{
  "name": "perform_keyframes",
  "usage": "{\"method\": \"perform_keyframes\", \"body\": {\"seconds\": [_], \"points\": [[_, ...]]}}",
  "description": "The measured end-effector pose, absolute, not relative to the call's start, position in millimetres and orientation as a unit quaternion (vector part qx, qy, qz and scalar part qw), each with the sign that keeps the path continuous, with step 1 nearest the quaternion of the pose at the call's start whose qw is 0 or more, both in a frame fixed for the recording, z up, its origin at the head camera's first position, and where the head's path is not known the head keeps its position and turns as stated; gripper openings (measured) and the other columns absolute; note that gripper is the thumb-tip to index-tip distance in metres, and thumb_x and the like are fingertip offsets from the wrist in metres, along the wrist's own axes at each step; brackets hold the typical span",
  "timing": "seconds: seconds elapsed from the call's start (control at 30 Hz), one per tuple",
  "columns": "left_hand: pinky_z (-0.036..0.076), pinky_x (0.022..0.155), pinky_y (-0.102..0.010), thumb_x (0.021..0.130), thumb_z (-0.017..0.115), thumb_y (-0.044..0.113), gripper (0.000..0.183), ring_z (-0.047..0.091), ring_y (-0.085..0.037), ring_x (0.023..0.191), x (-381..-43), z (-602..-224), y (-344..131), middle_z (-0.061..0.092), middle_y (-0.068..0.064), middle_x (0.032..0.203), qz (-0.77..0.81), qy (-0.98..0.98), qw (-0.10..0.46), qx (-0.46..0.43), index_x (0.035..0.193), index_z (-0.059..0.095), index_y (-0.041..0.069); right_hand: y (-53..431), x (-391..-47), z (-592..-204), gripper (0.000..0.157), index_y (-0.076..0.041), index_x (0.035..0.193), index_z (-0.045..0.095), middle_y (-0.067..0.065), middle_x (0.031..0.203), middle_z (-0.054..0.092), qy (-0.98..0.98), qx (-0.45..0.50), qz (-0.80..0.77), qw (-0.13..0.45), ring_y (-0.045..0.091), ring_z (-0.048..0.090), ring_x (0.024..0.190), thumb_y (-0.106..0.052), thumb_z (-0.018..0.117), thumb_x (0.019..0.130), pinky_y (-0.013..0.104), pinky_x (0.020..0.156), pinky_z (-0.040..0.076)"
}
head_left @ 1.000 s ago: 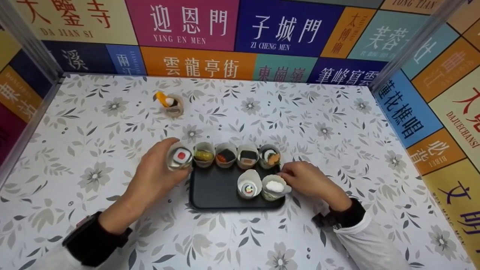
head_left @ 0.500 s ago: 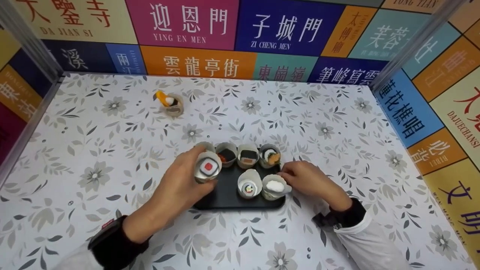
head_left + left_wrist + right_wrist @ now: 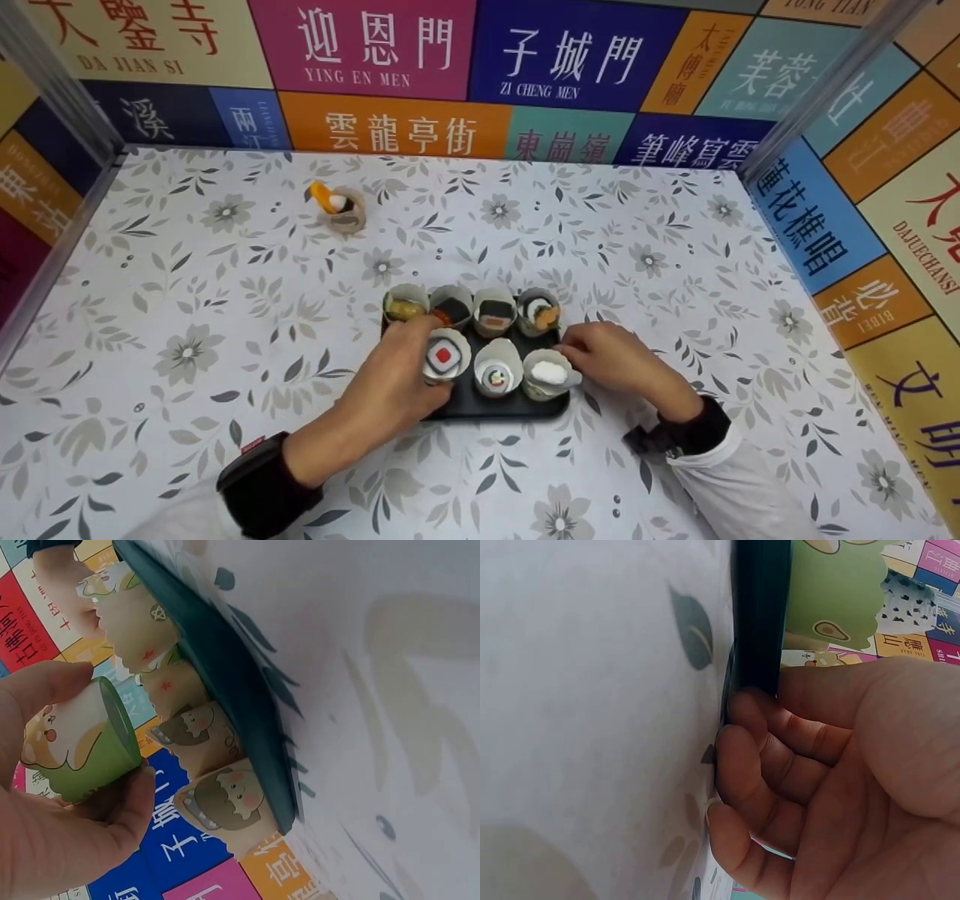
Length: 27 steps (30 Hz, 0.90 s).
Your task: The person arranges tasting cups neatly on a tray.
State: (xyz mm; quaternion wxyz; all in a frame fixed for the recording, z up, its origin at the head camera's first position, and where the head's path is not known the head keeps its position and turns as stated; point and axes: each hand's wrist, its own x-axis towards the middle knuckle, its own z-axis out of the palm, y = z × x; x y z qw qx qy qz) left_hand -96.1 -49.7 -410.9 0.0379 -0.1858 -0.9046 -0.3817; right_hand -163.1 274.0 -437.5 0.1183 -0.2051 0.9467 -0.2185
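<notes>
My left hand (image 3: 394,371) grips a paper baking cup (image 3: 94,757) holding a toy sushi roll (image 3: 444,355) with a red centre. In the left wrist view this green cup with a cartoon print hangs above the black tray (image 3: 487,409), apart from it, between thumb and fingers. My right hand (image 3: 611,356) pinches the tray's right edge, thumb and forefinger at the rim in the right wrist view. Beside the held cup stand a cup with a small round roll (image 3: 498,377) and one with a white-topped piece (image 3: 550,373). Several filled cups line the tray's back row, including a dark-wrapped piece (image 3: 495,313).
Another paper cup (image 3: 346,221) with an orange and white topping stands alone at the back left of the flower-patterned tablecloth (image 3: 637,225). Colourful printed panels (image 3: 397,127) border the table at the back and right.
My left hand has carried the red-centred roll's cup from left of the tray rightward over the tray's front row. The right hand and tray have stayed in place.
</notes>
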Motion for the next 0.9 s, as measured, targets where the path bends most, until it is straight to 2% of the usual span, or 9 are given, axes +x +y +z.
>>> {"method": "perform_keyframes", "body": {"seconds": [0.4,0.9], "points": [[0.051,0.102,-0.046,0.072,0.084,-0.006,0.068,0.059,-0.034,0.12,-97.5,-422.1,-40.6,0.062,-0.02,0.128,-0.386,-0.905,-0.016,-0.179,0.134,0.056,-0.004,274.0,-162.3,-436.1,0.024,-0.016,0.078,0.066,-0.009,0.067,0.053,0.946,-0.207,-0.22,0.115,0.013,0.052,0.065,-0.023,0.067,0.101,0.035,0.063,0.043],[0.051,0.103,-0.045,0.073,0.077,-0.01,0.068,0.059,-0.032,0.12,-99.6,-426.4,-37.4,0.062,-0.019,0.129,-0.382,-0.904,-0.045,-0.185,0.137,0.055,-0.003,275.1,-162.1,-437.4,0.021,-0.016,0.081,0.068,-0.008,0.07,0.057,0.945,-0.208,-0.226,0.113,0.014,0.054,0.067,-0.023,0.067,0.101,0.037,0.065,0.045]]}}
